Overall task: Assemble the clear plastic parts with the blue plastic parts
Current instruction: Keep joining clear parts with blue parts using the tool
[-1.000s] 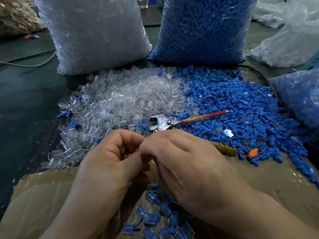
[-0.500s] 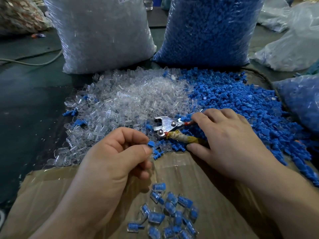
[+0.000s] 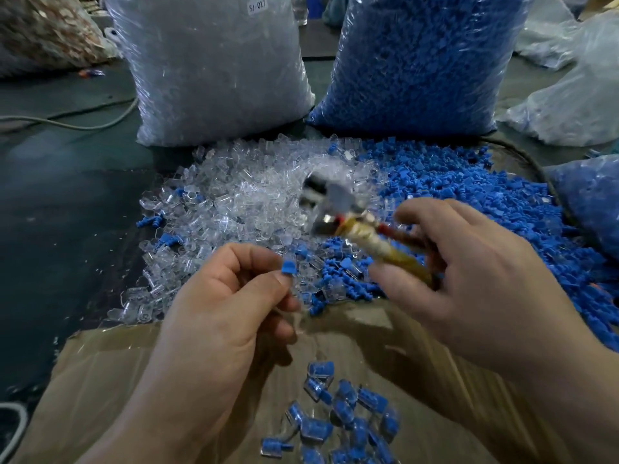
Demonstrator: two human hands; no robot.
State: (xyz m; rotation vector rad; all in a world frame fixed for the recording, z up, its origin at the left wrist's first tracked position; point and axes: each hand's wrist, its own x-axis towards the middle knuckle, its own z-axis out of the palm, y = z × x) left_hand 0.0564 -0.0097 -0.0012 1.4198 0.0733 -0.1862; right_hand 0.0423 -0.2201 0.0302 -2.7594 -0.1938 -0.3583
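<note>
Above the clear parts (image 3: pixel 248 195), the right hand (image 3: pixel 475 283) has lifted the pliers (image 3: pixel 338 209).

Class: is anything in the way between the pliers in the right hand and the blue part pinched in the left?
Nothing visible is. The right hand holds the pliers raised, up and right of the blue part the left hand pinches; only air lies between them, with loose parts on the surface beneath.
</note>
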